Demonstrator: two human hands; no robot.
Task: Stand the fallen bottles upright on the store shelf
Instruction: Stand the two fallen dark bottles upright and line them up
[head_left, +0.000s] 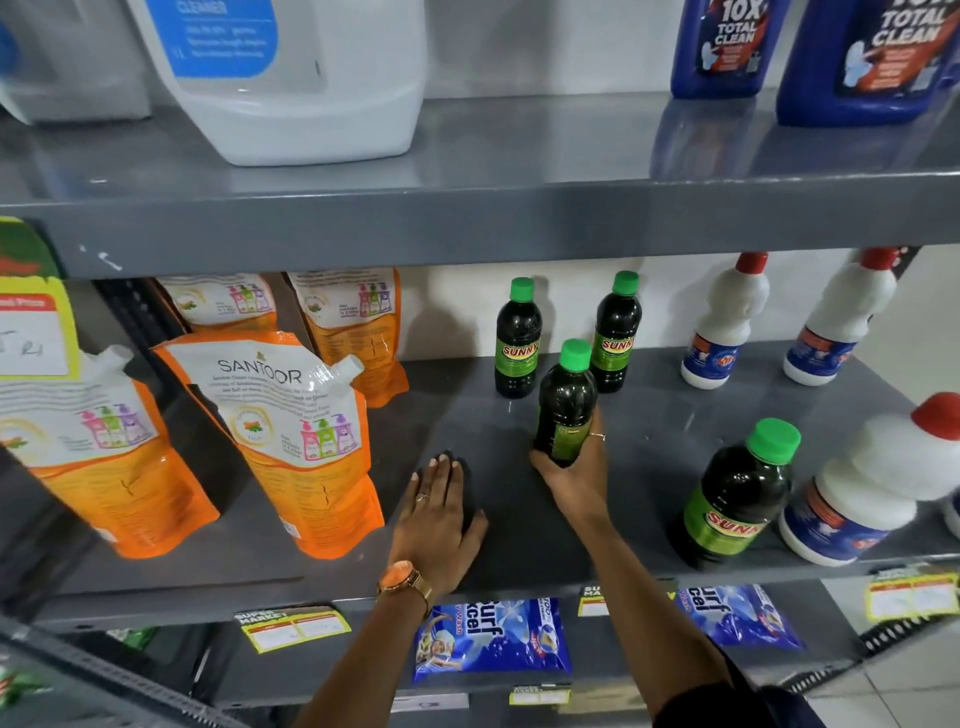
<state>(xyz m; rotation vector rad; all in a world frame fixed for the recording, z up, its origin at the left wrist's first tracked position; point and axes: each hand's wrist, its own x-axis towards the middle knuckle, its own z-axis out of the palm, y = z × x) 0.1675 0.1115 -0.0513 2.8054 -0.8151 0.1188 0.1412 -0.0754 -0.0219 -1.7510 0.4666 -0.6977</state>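
My right hand (574, 470) grips the lower part of a dark bottle with a green cap (566, 402), holding it upright on the grey middle shelf (509, 519). Two more dark green-capped bottles stand upright at the back, one (518, 340) on the left and one (616, 335) on the right. A larger one (735, 496) stands near the front right. My left hand (441, 512) lies flat on the shelf with fingers spread, empty, left of the held bottle.
Orange refill pouches (291, 441) stand at the left of the shelf. White bottles with red caps (727, 325) line the right side, one (872, 483) at the front edge. Large jugs (311, 78) sit on the shelf above; blue detergent packets (491, 639) lie below.
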